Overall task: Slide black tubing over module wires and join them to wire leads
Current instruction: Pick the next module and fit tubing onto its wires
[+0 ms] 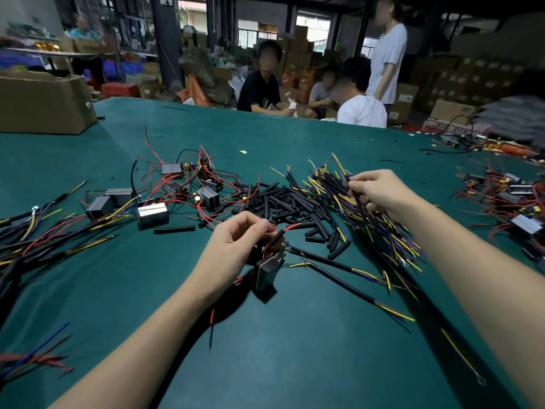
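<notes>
Dim warehouse interior beyond a broad green-topped table (295, 335), with dark structural columns (167, 39) and barred windows (256, 32) admitting pale daylight along the far wall. Stacked cardboard cartons (483, 75) at right and centre rear, a large open carton (41, 101) resting on the table's far left corner, blue bins (118, 67) and a red stool (119, 90) at left. Four people (361, 109) grouped just past the table's far edge, three seated and one standing; another seated far left at a second table (59, 53).
</notes>
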### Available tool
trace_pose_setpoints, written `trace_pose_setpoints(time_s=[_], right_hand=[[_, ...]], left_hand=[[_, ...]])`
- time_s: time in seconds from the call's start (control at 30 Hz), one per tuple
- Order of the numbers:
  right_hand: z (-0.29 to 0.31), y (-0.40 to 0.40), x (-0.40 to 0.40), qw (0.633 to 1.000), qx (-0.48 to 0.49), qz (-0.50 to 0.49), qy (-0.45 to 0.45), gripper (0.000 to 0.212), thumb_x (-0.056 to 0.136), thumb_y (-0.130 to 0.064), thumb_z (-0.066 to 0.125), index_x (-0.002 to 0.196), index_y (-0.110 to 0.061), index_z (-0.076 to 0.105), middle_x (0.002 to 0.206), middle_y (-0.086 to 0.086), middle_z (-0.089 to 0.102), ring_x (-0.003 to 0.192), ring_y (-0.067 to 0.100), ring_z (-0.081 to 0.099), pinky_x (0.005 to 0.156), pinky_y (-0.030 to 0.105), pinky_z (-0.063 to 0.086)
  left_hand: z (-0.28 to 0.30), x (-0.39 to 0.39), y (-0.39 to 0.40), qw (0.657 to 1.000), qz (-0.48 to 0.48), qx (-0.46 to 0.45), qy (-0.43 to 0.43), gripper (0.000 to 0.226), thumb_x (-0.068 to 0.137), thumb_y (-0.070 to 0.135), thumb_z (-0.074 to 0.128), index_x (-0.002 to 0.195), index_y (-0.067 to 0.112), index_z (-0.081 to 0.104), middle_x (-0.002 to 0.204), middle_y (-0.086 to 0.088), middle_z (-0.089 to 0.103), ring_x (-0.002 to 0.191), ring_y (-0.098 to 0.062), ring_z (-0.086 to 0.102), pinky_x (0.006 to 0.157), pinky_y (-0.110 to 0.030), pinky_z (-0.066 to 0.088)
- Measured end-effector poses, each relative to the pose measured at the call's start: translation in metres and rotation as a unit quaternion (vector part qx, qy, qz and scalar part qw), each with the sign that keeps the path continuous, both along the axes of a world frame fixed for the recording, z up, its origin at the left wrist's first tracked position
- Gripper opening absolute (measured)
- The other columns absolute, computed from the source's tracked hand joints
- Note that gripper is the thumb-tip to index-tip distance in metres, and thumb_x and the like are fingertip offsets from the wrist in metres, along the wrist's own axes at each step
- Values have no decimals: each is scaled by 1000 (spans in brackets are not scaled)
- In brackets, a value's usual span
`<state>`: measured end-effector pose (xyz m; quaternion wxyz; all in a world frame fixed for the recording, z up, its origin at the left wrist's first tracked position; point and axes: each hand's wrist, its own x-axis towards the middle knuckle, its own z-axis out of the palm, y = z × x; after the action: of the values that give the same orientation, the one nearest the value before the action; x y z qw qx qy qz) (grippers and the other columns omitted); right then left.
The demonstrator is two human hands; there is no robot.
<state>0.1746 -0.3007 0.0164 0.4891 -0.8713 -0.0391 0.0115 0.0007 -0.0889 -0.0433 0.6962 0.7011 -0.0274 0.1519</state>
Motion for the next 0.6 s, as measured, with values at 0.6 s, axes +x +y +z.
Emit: trace_pose_setpoints(time_s=[0.6], right_hand=[[-1,-18,-8,988,135,39,66,16,99,-6,44,103,-6,60,81,5,65,55,9,43,36,13,32]], left_hand=[[0,1,-1,1000,-6,-19,4,19,96,15,51,84,7,63,77,3,70,72,-4,64,62,-13,49]])
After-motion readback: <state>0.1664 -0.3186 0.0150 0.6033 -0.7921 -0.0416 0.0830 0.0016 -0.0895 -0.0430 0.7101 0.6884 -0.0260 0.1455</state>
